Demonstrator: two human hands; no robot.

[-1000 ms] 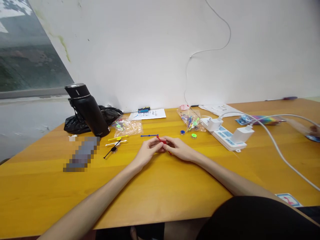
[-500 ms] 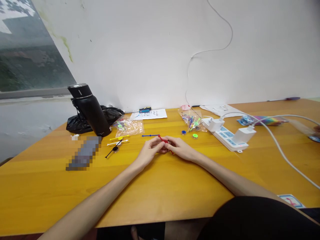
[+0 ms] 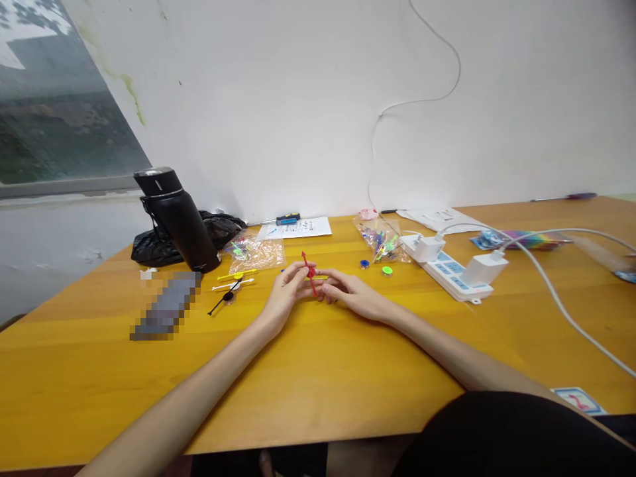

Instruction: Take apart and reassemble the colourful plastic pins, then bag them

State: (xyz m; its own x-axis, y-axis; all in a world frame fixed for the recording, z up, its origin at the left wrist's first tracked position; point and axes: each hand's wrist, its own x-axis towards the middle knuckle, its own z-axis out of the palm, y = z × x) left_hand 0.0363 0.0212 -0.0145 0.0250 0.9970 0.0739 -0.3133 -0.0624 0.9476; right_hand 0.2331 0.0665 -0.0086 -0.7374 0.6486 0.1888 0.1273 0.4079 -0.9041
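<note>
A red arrow spinner point(image 3: 311, 272) is held upright between the thumb and fingers of my left hand point(image 3: 285, 291), its arrowhead pointing up. Close beside it is my right hand point(image 3: 358, 293), its fingers loosely curled and apart; whether a fingertip touches the spinner I cannot tell. To the left lie a yellow arrow spinner point(image 3: 239, 275), a white one point(image 3: 235, 285) and a black one point(image 3: 228, 297). My left hand hides most of a blue arrow behind it. Beyond my right hand sit a blue disc point(image 3: 364, 264) and a green disc point(image 3: 387, 271).
A black flask point(image 3: 179, 222) and a pixelated flat object point(image 3: 166, 305) stand at the left. Plastic bags of small parts point(image 3: 380, 240) lie toward the wall. At the right, a power strip point(image 3: 450, 268) carries chargers and white cables. Screwdrivers point(image 3: 288, 219) lie at the back.
The red spinner has turned more upright and moved slightly left and up with my left hand. My right fingers have come off its middle.
</note>
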